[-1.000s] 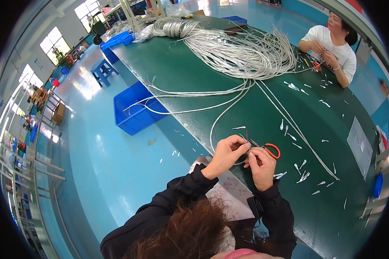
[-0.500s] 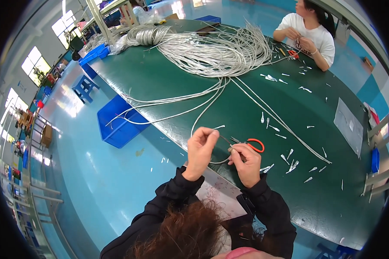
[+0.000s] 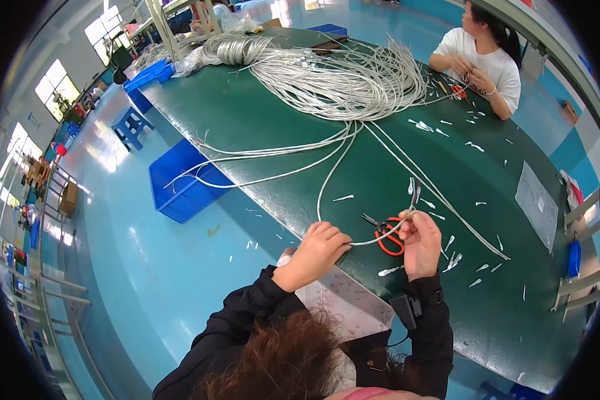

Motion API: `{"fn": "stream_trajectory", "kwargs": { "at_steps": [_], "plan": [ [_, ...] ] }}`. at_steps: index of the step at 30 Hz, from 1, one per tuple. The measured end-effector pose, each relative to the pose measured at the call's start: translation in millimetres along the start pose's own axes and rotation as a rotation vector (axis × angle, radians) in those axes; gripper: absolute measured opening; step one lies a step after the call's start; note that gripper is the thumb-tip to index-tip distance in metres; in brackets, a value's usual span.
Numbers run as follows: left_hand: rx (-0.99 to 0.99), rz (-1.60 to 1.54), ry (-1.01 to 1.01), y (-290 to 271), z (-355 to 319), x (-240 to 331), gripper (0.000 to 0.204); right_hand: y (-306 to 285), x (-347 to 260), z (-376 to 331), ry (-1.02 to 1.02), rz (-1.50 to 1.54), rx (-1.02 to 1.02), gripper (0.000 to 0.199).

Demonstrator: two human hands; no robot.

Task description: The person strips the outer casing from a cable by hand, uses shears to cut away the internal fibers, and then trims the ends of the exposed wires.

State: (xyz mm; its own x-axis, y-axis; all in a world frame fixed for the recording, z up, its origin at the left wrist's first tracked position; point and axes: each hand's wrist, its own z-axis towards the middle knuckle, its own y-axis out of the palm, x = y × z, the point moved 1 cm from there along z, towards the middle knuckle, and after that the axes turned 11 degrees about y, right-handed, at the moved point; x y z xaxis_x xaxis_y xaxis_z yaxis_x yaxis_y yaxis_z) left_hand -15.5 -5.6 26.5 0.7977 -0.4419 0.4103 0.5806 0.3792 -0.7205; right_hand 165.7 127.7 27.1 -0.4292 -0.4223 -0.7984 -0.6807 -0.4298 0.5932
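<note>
Grey cable (image 3: 370, 241) pinched between both hands, left hand (image 3: 317, 252) fisted, right hand (image 3: 421, 241) raised, fingers closed

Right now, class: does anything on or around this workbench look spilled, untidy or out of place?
Yes. Short white offcuts lie scattered over the green table, and more on the blue floor by the blue crate. The cables sprawl in a loose tangle.
</note>
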Motion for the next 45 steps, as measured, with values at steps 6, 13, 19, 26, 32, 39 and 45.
{"fn": "stream_trajectory", "kwargs": {
  "at_steps": [6, 13, 19, 26, 32, 39, 45],
  "plan": [
    [0.130, 0.038, 0.045, -38.0, 5.8, -0.9, 0.013, -1.3, -7.0, 2.0, 0.013, -0.005, 0.086, 0.016],
    [0.493, 0.243, -0.092, -95.9, 16.1, -15.2, 0.009, 1.4, -8.7, 2.2, 0.022, -0.049, -0.016, 0.015],
    [0.821, -0.444, -0.427, -112.7, 14.0, -69.3, 0.016, -11.7, -5.1, 7.6, 0.029, -0.059, 0.043, 0.015],
    [0.962, -0.010, -0.517, -173.0, 21.7, -235.3, 0.020, -9.3, 4.7, 15.8, 0.066, -0.142, 0.048, 0.014],
    [0.667, -0.183, -0.310, -149.3, 53.5, -144.3, 0.027, -23.7, 3.4, 14.9, 0.072, -0.209, 0.128, 0.014],
    [0.317, -1.437, 0.344, -152.5, 71.7, 79.2, 0.073, -19.7, 5.7, 15.2, 0.078, -0.288, 0.170, 0.016],
    [0.859, -1.787, 0.633, -137.3, 33.4, 124.2, 0.048, -12.8, 4.1, 22.4, 0.073, -0.241, 0.059, 0.018]
  ]
}}
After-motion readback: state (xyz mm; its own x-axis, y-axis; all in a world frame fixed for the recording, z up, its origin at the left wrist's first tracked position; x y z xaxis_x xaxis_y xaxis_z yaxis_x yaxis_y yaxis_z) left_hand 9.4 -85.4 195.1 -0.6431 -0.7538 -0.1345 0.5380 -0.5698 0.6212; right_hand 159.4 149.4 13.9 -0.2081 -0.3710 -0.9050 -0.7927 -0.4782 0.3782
